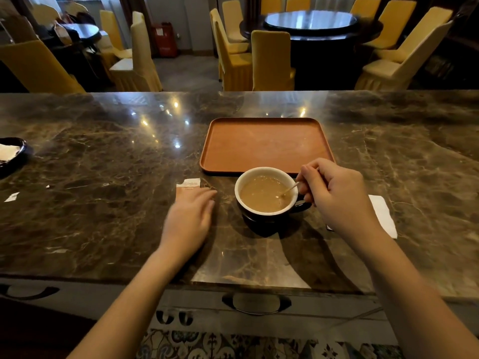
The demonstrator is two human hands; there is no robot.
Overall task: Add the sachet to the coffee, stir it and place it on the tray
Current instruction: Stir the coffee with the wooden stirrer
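A dark cup (264,218) with a white inside holds milky coffee (263,196) and stands on the marble counter, just in front of the brown tray (264,146). My right hand (337,195) is shut on a thin spoon (289,189) whose tip dips into the coffee at the cup's right side. A white sachet (188,183) lies on the counter left of the cup. My left hand (190,218) rests flat, fingers apart, its fingertips over the sachet's near edge; the hand is blurred. The tray holds nothing.
A white napkin (383,215) lies right of the cup, partly under my right wrist. A dark dish (11,154) with white paper sits at the far left edge. Small paper scraps (11,196) lie on the left. Yellow-covered chairs and round tables stand beyond the counter.
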